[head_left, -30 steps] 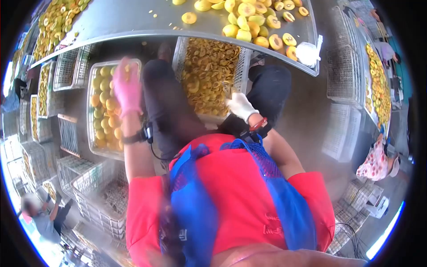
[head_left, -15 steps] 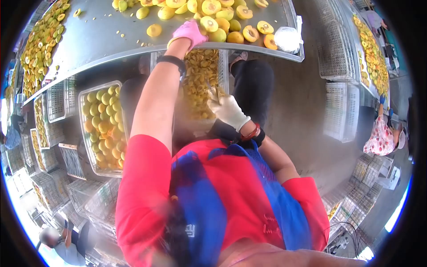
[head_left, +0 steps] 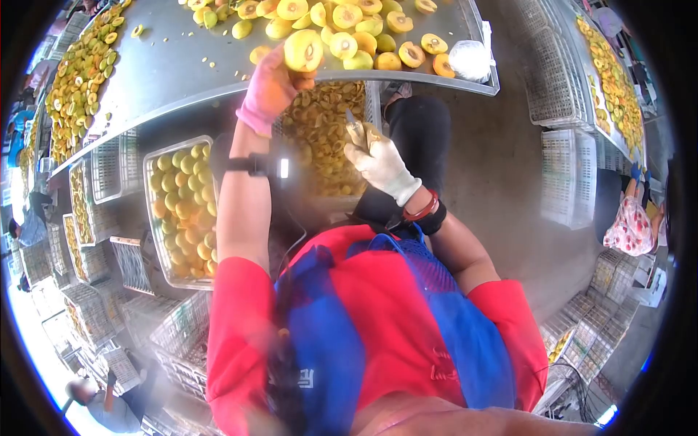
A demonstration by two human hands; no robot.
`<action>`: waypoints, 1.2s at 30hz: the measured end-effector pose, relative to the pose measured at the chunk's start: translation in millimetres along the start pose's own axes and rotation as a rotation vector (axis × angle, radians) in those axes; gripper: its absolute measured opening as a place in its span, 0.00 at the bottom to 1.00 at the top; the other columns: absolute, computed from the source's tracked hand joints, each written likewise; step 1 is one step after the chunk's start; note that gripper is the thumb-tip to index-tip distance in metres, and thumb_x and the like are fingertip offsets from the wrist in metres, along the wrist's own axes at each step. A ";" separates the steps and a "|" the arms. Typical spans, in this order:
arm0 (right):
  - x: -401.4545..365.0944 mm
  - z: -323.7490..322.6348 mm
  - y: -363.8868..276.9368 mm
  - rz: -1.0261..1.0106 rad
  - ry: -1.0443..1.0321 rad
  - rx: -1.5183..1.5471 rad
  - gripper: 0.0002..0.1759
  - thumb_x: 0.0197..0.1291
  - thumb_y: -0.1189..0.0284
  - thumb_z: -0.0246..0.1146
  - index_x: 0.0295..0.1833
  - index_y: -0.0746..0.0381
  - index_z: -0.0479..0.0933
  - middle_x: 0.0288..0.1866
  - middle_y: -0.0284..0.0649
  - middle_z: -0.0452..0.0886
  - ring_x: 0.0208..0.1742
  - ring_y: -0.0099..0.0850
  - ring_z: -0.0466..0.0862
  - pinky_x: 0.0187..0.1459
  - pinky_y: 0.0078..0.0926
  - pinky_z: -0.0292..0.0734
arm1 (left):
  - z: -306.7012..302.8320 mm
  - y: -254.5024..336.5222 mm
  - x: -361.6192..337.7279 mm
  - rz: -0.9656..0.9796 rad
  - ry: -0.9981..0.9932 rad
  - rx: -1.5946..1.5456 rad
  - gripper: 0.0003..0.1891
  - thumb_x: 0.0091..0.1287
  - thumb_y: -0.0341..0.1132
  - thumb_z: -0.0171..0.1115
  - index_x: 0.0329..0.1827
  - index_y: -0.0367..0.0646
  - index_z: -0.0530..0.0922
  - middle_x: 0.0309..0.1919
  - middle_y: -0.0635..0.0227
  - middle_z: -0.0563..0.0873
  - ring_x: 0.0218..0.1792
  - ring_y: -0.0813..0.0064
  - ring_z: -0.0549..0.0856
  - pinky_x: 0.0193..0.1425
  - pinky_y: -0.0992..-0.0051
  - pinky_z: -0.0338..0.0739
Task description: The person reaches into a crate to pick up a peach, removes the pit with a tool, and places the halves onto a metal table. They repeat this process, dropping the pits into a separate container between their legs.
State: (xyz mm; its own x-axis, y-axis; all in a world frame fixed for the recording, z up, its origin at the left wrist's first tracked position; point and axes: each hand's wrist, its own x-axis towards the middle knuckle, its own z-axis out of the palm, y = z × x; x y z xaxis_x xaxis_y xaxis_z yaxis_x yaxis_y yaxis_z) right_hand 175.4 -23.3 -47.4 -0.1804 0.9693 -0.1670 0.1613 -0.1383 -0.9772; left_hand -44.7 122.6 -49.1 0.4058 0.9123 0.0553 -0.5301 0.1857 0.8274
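My left hand (head_left: 269, 91), in a pink glove, grips a halved peach (head_left: 302, 49) with its yellow cut face and pit side showing. It hangs over the front edge of the metal table (head_left: 174, 65). Lower down, my right hand (head_left: 381, 167), in a white glove, is closed around a small knife (head_left: 351, 118) whose blade points up and away from me. Below both hands, a crate of yellow peach pieces (head_left: 316, 131) sits between my knees. Several cut peach halves (head_left: 347, 14) lie on the table just beyond my left hand.
A white crate of whole peaches (head_left: 178, 211) stands at my left. A white plastic bundle (head_left: 470, 59) lies at the table's right corner. Stacked crates (head_left: 568, 178) stand to the right. Another person (head_left: 630, 225) works at a table farther right.
My left hand has drawn back from the pile on the table, now raising a peach half towards me. My right hand with the knife has shifted slightly; the blade shows more clearly.
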 end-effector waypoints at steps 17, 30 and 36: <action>-16.8 12.1 -58.4 0.096 -0.197 0.383 0.05 0.68 0.75 0.60 0.45 0.60 0.70 0.29 0.28 0.72 0.23 0.15 0.71 0.23 0.22 0.68 | 87.5 1.5 -80.7 0.150 0.115 -0.213 0.32 0.72 0.54 0.55 0.70 0.38 0.69 0.65 0.53 0.77 0.64 0.54 0.79 0.69 0.58 0.72; -18.0 26.2 -49.3 -0.015 -0.149 0.351 0.05 0.69 0.76 0.58 0.46 0.59 0.69 0.27 0.28 0.73 0.20 0.17 0.71 0.21 0.20 0.67 | 115.3 -7.7 -90.9 0.150 0.306 -0.088 0.30 0.72 0.54 0.60 0.69 0.45 0.68 0.66 0.54 0.76 0.64 0.53 0.78 0.68 0.53 0.75; -22.3 7.1 -78.5 0.221 -0.401 0.510 0.10 0.68 0.75 0.57 0.53 0.59 0.70 0.26 0.28 0.73 0.17 0.16 0.70 0.18 0.18 0.65 | 119.3 -20.8 -89.2 0.548 0.196 0.225 0.32 0.72 0.53 0.60 0.70 0.41 0.64 0.64 0.55 0.75 0.66 0.56 0.77 0.71 0.52 0.73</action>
State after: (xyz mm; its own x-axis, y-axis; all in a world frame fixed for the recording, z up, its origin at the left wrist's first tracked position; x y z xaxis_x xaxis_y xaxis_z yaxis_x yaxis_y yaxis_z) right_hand 159.8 -35.6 32.2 -0.5569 0.7708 -0.3093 -0.2237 -0.4979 -0.8379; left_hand 18.9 -6.3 -4.5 -0.0366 0.9071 0.4193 -0.4439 -0.3907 0.8064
